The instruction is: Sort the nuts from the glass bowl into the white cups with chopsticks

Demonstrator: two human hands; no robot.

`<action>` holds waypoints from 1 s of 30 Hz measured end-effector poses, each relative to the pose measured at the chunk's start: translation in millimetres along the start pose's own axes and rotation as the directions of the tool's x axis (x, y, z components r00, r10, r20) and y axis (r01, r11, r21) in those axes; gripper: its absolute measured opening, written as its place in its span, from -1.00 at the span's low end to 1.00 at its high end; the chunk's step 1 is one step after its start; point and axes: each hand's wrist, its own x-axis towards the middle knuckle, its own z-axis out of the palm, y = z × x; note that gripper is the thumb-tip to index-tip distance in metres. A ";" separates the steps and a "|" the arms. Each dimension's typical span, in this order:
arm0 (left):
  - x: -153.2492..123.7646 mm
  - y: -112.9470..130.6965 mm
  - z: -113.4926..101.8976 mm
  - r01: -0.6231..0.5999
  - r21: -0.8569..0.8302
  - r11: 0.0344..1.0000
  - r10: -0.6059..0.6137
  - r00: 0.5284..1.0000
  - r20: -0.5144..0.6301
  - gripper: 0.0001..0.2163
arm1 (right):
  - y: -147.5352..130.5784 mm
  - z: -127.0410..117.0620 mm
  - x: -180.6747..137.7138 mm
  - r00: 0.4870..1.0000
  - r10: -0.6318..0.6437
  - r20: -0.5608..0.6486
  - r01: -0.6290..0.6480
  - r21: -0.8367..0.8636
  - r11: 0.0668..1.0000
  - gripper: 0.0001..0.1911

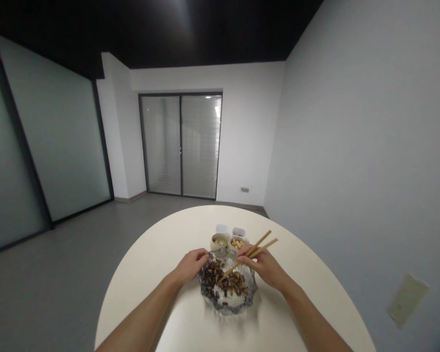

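A clear glass bowl [251,293] with a wavy rim stands on the table in front of me. Inside it lie many small, elongated brown and dark pieces [214,274], too small to name surely. My left hand [192,264] grips the bowl's left rim, thumb and fingers closed on the edge. A pair of wooden chopsticks [259,243] is held in my right hand [262,266] above the bowl's right side. Their tips point down and left into the brown pieces; whether they pinch one cannot be told.
Just behind the bowl sit a round cup with pale pieces [219,240], a cup of tan, peanut-like pieces [237,243], a white container [222,228] and another with dark contents [238,232]. The round white table [150,254] has a wall [352,171] to its right.
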 end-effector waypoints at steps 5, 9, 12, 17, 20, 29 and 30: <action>-1.2 1.1 -0.6 -0.007 -0.007 1.000 0.007 1.000 0.001 -0.69 | -0.3 0.6 -1.0 0.999 -0.023 0.030 0.023 0.003 1.000 -0.75; -1.5 1.6 -1.3 -0.012 -0.003 1.000 0.012 1.000 -0.005 -0.69 | 1.5 -0.2 -1.1 0.999 -0.034 0.033 0.034 0.011 0.999 -0.75; -1.5 2.2 -1.1 -0.008 -0.010 1.000 0.008 1.000 -0.005 -0.69 | 1.9 -0.9 -1.0 0.998 -0.047 0.034 0.046 0.018 0.999 -0.75; -0.4 1.1 -0.5 -0.011 0.014 1.000 0.011 1.000 -0.003 -0.68 | 1.1 -2.0 -1.2 0.999 -0.041 0.017 0.041 0.020 0.999 -0.75; 0.0 -0.1 -0.7 -0.020 0.024 1.000 0.020 1.000 -0.001 -0.69 | 1.9 -3.5 -1.2 0.999 -0.043 -0.006 0.043 0.006 0.999 -0.73; -1.6 1.5 -0.7 -0.014 0.013 1.000 0.014 1.000 -0.006 -0.68 | 9.1 -4.2 0.7 0.998 -0.023 -0.058 0.023 -0.014 1.000 -0.70; -1.9 2.0 -0.9 -0.014 0.013 1.000 0.014 1.000 -0.005 -0.68 | 9.5 -4.1 1.0 0.998 -0.016 -0.061 0.016 -0.011 1.000 -0.69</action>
